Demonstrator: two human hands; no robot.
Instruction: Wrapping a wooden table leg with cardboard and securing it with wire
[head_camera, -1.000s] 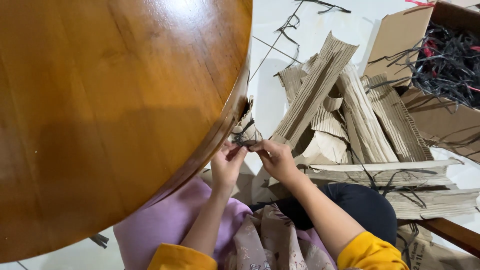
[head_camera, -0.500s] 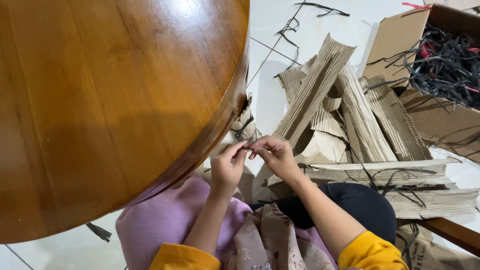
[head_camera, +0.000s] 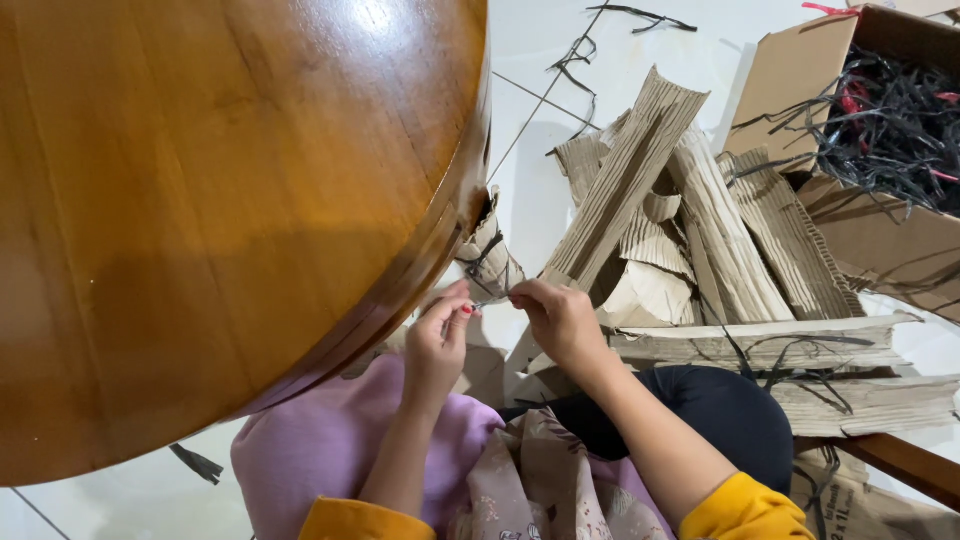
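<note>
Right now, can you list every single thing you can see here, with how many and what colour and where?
round wooden table: one, glossy orange-brown, fills the left and top
corrugated cardboard strips: a pile, too many to count, tan, on the white tile floor at centre right
cardboard bundle: one, tan, tied with dark strands, at the table's edge above the hands
cardboard box: one, brown, open, top right
plastic straps: a tangle, mostly black with some red, inside the box
loose black strips: a few, on the floor at top
thin strand: one, dark, stretched between both hands
left hand: pinching the strand's left end
right hand: pinching its right end
</note>
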